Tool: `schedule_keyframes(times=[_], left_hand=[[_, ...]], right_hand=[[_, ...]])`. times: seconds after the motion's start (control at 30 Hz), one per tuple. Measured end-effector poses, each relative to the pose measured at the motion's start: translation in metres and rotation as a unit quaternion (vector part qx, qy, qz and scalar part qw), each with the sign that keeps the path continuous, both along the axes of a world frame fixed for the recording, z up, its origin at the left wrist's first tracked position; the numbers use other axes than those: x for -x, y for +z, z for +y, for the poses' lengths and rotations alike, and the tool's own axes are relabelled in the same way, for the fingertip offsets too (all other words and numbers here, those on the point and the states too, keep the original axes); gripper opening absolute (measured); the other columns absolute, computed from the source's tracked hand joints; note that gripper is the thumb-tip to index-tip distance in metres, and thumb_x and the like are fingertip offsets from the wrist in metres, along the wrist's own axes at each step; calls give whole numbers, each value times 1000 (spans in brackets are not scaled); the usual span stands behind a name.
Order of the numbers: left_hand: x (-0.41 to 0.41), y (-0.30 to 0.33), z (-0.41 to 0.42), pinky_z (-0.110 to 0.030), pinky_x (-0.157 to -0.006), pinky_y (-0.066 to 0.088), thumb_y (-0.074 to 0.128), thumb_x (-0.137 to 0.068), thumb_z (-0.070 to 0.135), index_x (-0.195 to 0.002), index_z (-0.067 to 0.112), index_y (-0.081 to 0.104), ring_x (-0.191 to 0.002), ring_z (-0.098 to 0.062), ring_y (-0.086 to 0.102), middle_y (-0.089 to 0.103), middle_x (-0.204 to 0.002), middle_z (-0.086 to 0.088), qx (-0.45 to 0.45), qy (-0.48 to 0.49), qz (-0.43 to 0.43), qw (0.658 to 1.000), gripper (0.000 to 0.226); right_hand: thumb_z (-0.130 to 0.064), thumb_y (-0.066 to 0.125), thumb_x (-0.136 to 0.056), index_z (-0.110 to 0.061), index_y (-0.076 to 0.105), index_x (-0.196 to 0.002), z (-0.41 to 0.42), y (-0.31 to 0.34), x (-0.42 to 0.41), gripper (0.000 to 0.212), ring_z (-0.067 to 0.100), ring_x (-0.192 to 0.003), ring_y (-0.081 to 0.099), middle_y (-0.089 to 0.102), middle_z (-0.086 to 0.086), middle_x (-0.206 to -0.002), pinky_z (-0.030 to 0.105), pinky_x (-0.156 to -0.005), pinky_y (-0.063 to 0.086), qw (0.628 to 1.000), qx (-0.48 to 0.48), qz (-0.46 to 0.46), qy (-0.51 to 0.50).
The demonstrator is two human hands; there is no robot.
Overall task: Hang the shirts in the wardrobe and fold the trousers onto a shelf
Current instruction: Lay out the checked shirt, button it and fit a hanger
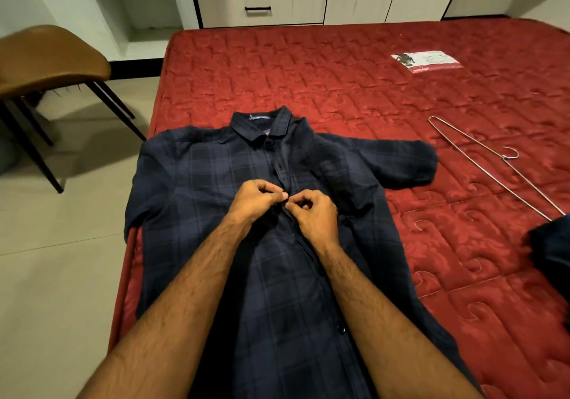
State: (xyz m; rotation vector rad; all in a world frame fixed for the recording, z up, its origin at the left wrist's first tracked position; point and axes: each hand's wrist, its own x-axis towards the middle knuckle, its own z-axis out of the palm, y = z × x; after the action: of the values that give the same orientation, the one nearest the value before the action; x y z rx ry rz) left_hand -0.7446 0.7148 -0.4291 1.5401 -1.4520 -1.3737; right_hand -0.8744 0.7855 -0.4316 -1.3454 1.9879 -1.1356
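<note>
shirt: dark navy plaid short-sleeved shirt (216, 213) lies flat, front up, on the near left part of the red quilted mattress (339, 90); collar points away from the camera, one sleeve spread out to the right, left edge reaching the mattress edge.
left hand: left hand (256, 199) has its fingers curled, pinching the shirt's front placket at mid-chest.
right hand: right hand (314, 213) is also curled, pinching the placket just beside the left; fingertips of both nearly meet.
buttons: top one under the collar looks fastened; placket between collar and hands gapes a little; one dark button visible lower down by the right forearm.
hanger: thin bare metal wire hanger (493, 164) lies flat on the mattress, right of the shirt, apart from it.
dark cloth: dark bundled garment (552, 253) at the right frame edge, over the hanger's near end; type unclear.
packet: flat white and red plastic packet (427, 61) on the far right of the mattress.
chair: brown padded chair with black legs (46, 56) on the tiled floor, left of the bed.
drawers: pale drawer unit with black handles (262, 1) behind the bed.
</note>
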Motion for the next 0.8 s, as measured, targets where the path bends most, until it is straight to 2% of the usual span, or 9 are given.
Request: schedule_keyframes(times=[0.1, 0.3, 0.4, 0.47, 0.53, 0.6, 0.7, 0.8], left_hand=[[-1, 1, 0, -41, -90, 57, 88, -72, 19, -69, 22, 74, -81, -15, 69, 74, -75, 2, 3, -12, -11, 1000, 15], [1, 3, 3, -42, -87, 56, 88, -72, 21, -72, 24, 73, -84, -21, 70, 75, -79, -2, 13, -13, -37, 999, 15], [2, 2, 4, -41, -86, 56, 87, -74, 22, -71, 25, 73, -86, -20, 69, 75, -81, -1, 21, 1, -52, 998, 14], [4, 4, 7, -35, -79, 55, 82, -80, 19, -75, 23, 71, -83, -16, 66, 73, -82, 1, 29, 16, -59, 998, 12], [7, 4, 12, -26, -65, 46, 76, -86, 17, -81, 18, 68, -77, -11, 61, 69, -82, 3, 44, 41, -78, 995, 9], [10, 3, 16, -22, -59, 39, 73, -88, 17, -85, 16, 65, -72, -7, 56, 66, -82, 4, 53, 61, -84, 993, 8], [10, 2, 14, -26, -65, 44, 71, -89, 14, -85, 17, 63, -78, -11, 58, 65, -86, 3, 32, 69, -60, 995, 10], [9, 3, 9, -44, -87, 54, 73, -86, 8, -85, 22, 59, -84, -19, 61, 64, -84, -1, -7, 72, -9, 997, 20]], right_hand=[[-28, 79, -74, -29, 70, -74, -1, 2, -3, 9, 12, -71, 64, 71, -7, -79, 45, -75, 54, 1000, -3, -2, -8], [-32, 78, -75, -31, 64, -70, -4, 9, -6, 15, 13, -76, 68, 67, -11, -66, 46, -81, 53, 999, -20, -4, -30], [-28, 81, -73, -31, 66, -68, -4, 7, -6, 16, 13, -77, 68, 69, -10, -69, 45, -80, 53, 999, -22, -9, -28], [-27, 81, -74, -29, 71, -73, -5, 7, -5, 10, 14, -79, 68, 72, -9, -75, 44, -82, 53, 999, -30, -7, -22], [-28, 79, -77, -28, 74, -79, -6, 8, -3, 5, 14, -85, 68, 74, -9, -82, 44, -87, 52, 999, -43, -5, -15], [-30, 76, -81, -27, 73, -83, -6, 10, -3, 5, 16, -90, 67, 74, -9, -87, 44, -92, 48, 998, -60, 15, -10], [-33, 74, -82, -28, 69, -83, -5, 16, -4, 7, 15, -93, 66, 73, -10, -86, 42, -93, 46, 996, -82, 41, -12], [-28, 67, -82, -28, 67, -81, -7, 21, -2, 1, 15, -93, 66, 73, -11, -83, 41, -91, 49, 995, -100, 21, 1]])
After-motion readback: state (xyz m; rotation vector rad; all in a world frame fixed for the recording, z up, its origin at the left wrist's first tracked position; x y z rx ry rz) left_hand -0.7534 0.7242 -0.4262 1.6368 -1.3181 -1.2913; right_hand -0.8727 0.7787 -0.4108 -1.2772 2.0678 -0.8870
